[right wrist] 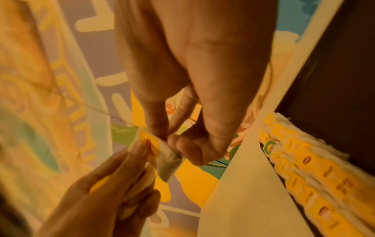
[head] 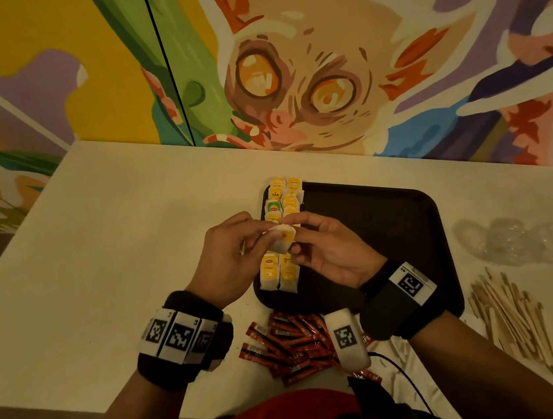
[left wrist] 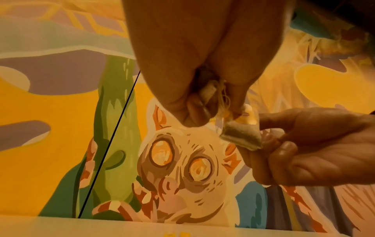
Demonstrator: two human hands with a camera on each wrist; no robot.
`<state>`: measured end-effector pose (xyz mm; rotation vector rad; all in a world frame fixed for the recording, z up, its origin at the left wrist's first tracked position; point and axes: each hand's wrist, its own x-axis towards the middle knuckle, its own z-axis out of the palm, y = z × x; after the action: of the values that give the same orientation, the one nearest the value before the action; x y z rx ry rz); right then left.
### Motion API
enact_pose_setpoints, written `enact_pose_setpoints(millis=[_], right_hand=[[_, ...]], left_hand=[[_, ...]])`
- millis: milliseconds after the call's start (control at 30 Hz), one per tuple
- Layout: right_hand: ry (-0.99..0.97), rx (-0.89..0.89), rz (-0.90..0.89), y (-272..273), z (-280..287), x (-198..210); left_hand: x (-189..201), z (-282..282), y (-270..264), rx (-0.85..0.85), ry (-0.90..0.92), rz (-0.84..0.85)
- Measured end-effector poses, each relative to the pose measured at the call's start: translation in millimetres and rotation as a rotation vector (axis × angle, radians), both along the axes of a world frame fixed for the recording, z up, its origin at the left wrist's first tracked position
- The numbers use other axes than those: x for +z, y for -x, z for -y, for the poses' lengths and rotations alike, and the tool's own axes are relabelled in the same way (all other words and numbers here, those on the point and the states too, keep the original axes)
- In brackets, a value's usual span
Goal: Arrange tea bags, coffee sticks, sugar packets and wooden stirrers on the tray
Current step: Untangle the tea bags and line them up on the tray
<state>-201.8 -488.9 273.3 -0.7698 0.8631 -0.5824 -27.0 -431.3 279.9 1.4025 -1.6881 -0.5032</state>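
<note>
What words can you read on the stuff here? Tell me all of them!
"TEA": on a yellow tag in the tea bags lined along the tray.
"AFE": part of a word on the red coffee sticks.
Other tea tags and the wooden stirrers: too small or blurred to read.
Wristband squares: patterns, not words.

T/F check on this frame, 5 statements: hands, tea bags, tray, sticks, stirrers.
1. Both hands hold one tea bag. True: left hand and right hand pinch it above the tray.
2. Tea bags lie in two columns along the tray's left edge. True.
3. The coffee sticks are on the tray. False: coffee sticks lie on the table, near the person.
4. The stirrers are left of the tray. False: stirrers lie to its right.
5. The tray's right half holds sugar packets. False: it is bare.
</note>
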Motion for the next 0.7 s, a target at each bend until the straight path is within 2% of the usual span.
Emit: enact_pose_setpoints(millis=[200,333,400,533,700], right_hand=[[0.126,-0.07,-0.069,-7.4,-10.0,-9.1],[0.462,-0.025,-0.288,-12.2,-16.9,-18.8],[0.547,-0.054,-0.343,-14.8,-16.8,-25.6],[0.532,-0.01,-0.482,-19.8,-14.3,-54.7],[0.426,0.175,-0.691,-21.6,-17.2,-91.1]], left_hand=[[-7.4,3.7,0.4,0.167,0.03,-0.032],[-16.2,4.7,-1.3,0.2,-0.032,-0.038],[-23.0,3.8,-2.0,0.195,-0.083,-0.028],[-37.5,-0.8,-6.9,0.281,-0.166,-0.018],[-48.0,-9.5,-15.5,0.359,-0.27,-0.041]])
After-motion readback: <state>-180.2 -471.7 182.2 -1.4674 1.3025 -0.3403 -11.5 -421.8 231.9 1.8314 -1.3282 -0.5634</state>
